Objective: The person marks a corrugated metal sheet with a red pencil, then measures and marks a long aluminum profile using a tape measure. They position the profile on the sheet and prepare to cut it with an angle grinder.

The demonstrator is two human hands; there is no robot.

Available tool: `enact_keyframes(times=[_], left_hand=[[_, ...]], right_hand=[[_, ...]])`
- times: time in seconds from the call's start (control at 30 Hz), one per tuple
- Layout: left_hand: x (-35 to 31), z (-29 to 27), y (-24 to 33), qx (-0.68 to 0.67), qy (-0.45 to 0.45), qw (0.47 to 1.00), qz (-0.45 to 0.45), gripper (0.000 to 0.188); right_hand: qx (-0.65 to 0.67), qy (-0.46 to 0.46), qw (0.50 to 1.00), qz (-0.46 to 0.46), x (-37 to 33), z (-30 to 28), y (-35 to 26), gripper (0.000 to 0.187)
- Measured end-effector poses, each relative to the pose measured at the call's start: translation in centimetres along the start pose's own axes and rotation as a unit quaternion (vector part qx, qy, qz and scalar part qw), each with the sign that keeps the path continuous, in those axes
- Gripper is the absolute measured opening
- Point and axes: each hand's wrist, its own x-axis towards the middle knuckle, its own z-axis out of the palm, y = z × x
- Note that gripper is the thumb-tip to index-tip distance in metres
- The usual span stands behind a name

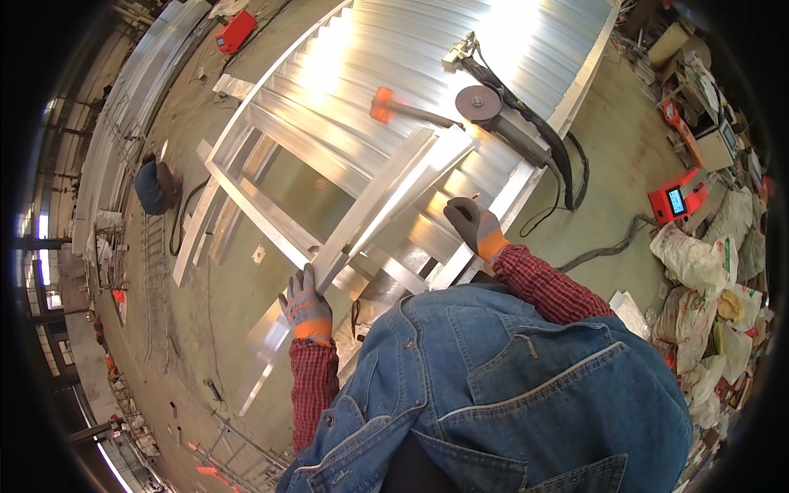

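Observation:
My left hand, in a grey and orange glove, lies against the near end of a long silver metal profile, its fingers stretched out along the edge. My right hand, gloved alike, is closed around a thin red-tipped pencil, of which only the tip shows. It is above the right side of the metal frame, apart from the left hand. Beyond it, an angle grinder with a dark disc lies on the ribbed metal panel. A hammer with an orange head rests to its left.
A black cable hangs over the panel's right edge. Red machines with screens and white sacks stand at the right. Metal profiles jut out at the left. Farther left, another person crouches by a ladder-like frame.

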Motion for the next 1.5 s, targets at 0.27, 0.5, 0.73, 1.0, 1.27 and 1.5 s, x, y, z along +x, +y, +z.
enact_keyframes(times=[0.27, 0.5, 0.73, 1.0, 1.27, 1.5], left_hand=[[4.8, 2.0, 2.5, -0.035, 0.048, 0.994, 0.089, 0.070], [8.7, 4.3, 0.8, -0.144, -0.142, 0.975, 0.088, 0.058], [15.3, 6.9, -2.4, -0.334, -0.310, 0.886, 0.084, 0.089], [21.7, 6.4, -0.2, -0.337, -0.366, 0.850, 0.171, 0.081], [23.2, 9.3, -1.1, -0.240, -0.262, 0.924, 0.144, 0.108], [17.6, 7.6, 1.6, -0.125, -0.167, 0.963, 0.168, 0.141]], right_hand=[[0.021, 0.031, 0.999, 0.025, -1.5, 0.7, 0.7, 0.051], [0.007, 0.033, 0.998, 0.049, -2.6, 0.4, 1.9, 0.055], [-0.006, 0.013, 0.996, 0.092, -2.9, 1.2, 3.3, 0.052], [-0.034, 0.004, 0.996, 0.080, -3.8, 2.5, 4.3, 0.054], [-0.048, 0.117, 0.989, 0.074, 0.6, 0.5, 5.3, 0.046], [-0.121, 0.198, 0.972, 0.041, 13.2, -2.7, 5.4, 0.060]])
